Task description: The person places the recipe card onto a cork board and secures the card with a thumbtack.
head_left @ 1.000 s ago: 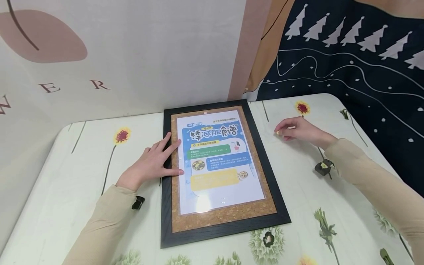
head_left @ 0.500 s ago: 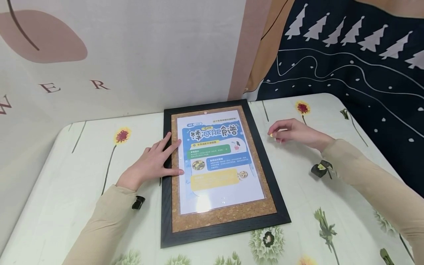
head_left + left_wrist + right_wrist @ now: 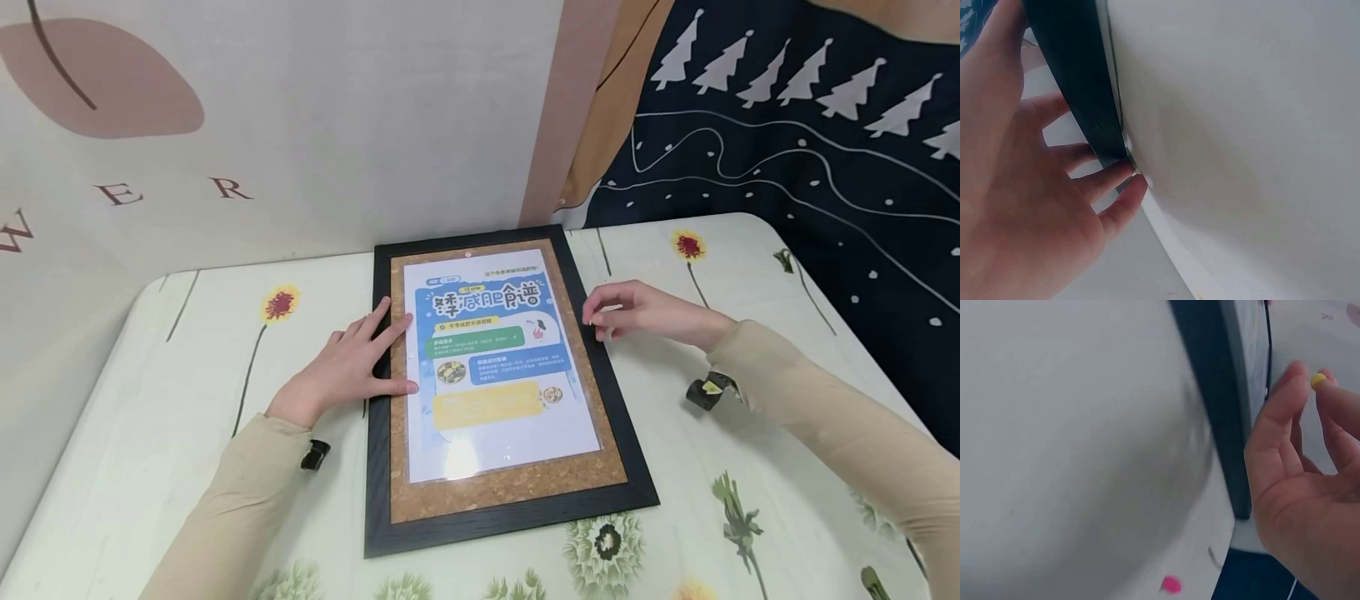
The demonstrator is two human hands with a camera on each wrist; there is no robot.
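Observation:
A cork board [image 3: 510, 492] in a black wooden frame lies on the table, tilted slightly. On its cork rests a printed sheet [image 3: 525, 437] with blue, green and yellow blocks, and a small pink pin [image 3: 468, 255] sits at the sheet's top edge. My left hand [image 3: 333, 371] rests spread across the left side of the frame, thumb and index fingertip on the sheet's edge. In the left wrist view its other fingers reach over the dark frame [image 3: 1079, 69]. Over the frame's right side, my right hand [image 3: 645, 315] pinches a small yellow push pin [image 3: 1318, 380].
A floral cloth [image 3: 712, 433] covers the table under the board. Behind the table's far edge hang a pale curtain [image 3: 337, 125] and a dark cloth [image 3: 750, 158] with white trees. Black wrist cameras [image 3: 705, 393] hang below both sleeves.
My right hand has moved left with the push pin, from over the tablecloth to the board's right frame edge. My left hand keeps its place; the head view has shifted slightly.

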